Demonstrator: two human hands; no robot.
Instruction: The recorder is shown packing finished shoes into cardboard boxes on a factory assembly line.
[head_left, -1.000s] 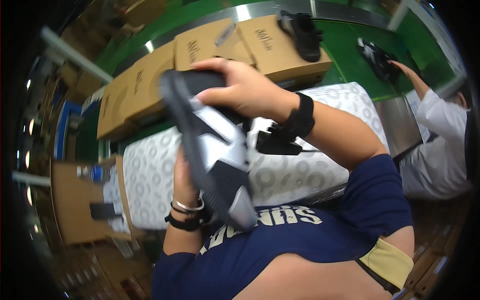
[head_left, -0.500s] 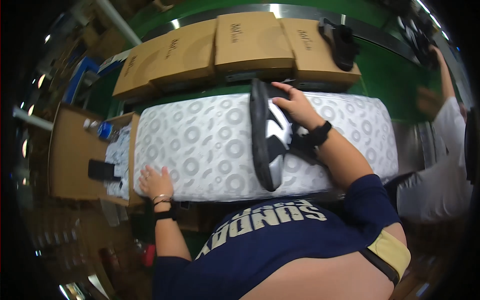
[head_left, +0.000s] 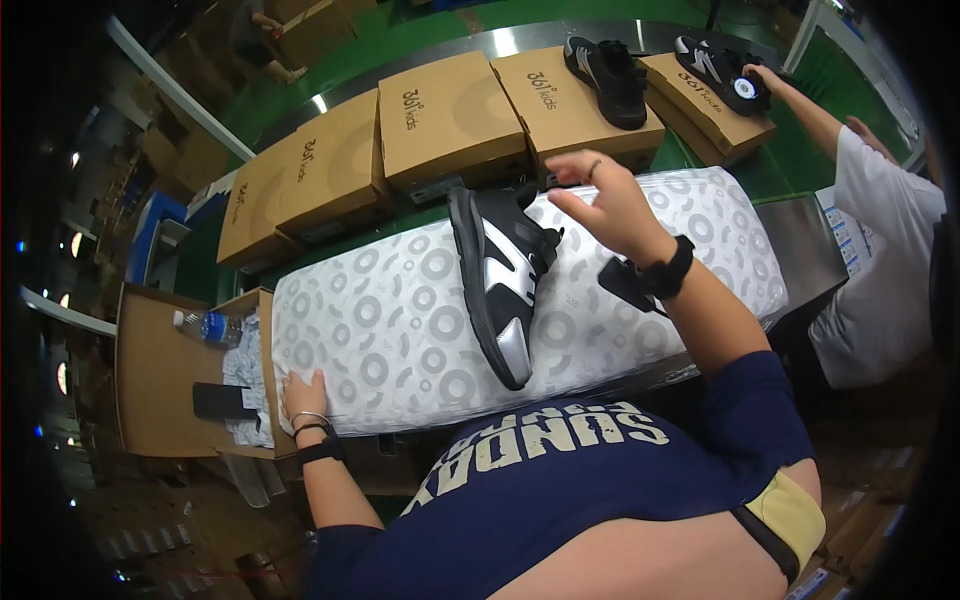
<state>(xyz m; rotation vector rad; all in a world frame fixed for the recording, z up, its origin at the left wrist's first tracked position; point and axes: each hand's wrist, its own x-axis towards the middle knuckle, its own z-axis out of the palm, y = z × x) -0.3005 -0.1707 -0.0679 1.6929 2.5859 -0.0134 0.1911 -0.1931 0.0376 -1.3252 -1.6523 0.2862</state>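
The right hand (head_left: 610,205) hovers open, fingers spread, just right of the black-and-silver shoe (head_left: 500,285), which it has let go and which now lies on the patterned white paper (head_left: 400,340) near its far edge. The left hand (head_left: 300,395) stays flat on the paper's near left corner, holding nothing. Beyond the paper's far edge, five tan shoeboxes (head_left: 450,120) sit in a row, two of them carrying black shoes (head_left: 605,65).

A second ago both hands held the black and silver shoe (head_left: 503,281) up close to the camera; now it lies on its side on the patterned paper (head_left: 400,350), sole turned left. The right hand (head_left: 607,206) has let go and hovers open just right of the shoe. The left hand (head_left: 304,395) has dropped to the paper's near left edge, resting flat there.
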